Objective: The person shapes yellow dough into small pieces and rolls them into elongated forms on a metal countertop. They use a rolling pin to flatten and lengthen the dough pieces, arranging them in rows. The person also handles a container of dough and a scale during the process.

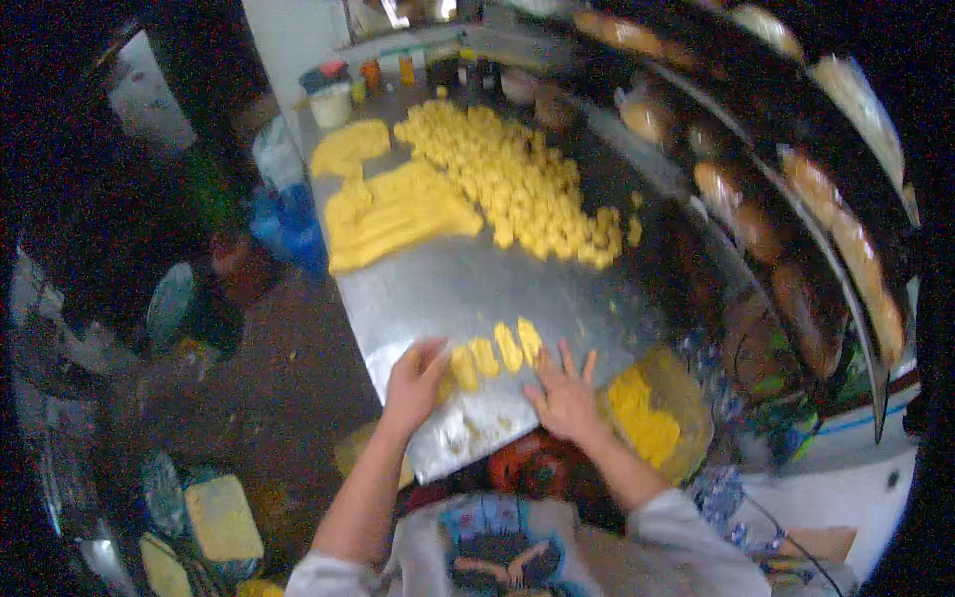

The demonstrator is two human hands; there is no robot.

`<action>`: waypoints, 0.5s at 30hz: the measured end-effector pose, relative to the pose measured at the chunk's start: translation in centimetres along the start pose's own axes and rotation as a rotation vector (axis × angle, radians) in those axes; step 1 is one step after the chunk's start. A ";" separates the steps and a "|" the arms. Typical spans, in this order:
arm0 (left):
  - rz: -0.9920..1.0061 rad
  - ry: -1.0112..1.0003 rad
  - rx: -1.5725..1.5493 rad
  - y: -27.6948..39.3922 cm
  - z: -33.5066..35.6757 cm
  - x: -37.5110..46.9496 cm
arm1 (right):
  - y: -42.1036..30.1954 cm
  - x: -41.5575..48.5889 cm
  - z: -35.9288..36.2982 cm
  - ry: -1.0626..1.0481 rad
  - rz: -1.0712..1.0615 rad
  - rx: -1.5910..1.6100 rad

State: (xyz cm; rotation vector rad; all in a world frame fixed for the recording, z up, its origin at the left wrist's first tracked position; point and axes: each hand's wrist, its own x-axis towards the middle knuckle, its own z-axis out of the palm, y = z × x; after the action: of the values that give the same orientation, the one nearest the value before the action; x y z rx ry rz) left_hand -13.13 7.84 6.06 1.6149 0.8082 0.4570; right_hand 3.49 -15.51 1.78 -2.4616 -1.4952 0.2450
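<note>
A short row of several yellow dough strips [485, 357] lies across the near part of a metal tabletop [448, 287]. At the row's left end is my left hand [418, 380], its fingers curled down beside or over the leftmost piece; blur hides whether it grips anything. My right hand [567, 399] is spread over the metal at the other end, its fingertips by the rightmost strip [529, 339]. To the right of that hand, a round, see-through bowl or bag [694, 425] holds a yellow doughy mass [645, 414].
Farther up the table lie a yellow dough slab [399, 213] and a large heap of small dough pieces [507, 175]. A white tub [330, 104] stands at the far left corner. Shelves with wrapped loaves [735, 209] line the right. Blue plastic bags [289, 224] sit left of the table.
</note>
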 end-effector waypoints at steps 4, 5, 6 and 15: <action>0.424 -0.151 0.646 -0.4 8.9 5.3 | 1.7 2.5 0.4 0.120 -0.052 -0.011; 0.425 -0.213 0.818 -1.2 10.8 6.1 | 2.7 2.8 1.3 0.118 -0.065 -0.024; 0.433 -0.255 1.000 -0.5 12.3 7.5 | 3.0 3.6 0.9 0.203 -0.158 -0.108; 0.434 0.065 0.601 -1.3 12.8 8.7 | 11.4 16.7 -5.6 0.333 0.164 0.231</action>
State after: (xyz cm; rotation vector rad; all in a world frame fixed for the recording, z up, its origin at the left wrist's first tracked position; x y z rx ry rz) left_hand 1.26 5.34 0.85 2.3662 0.6735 0.6103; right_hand 22.28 -6.44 3.47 -2.3029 -1.0684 0.0308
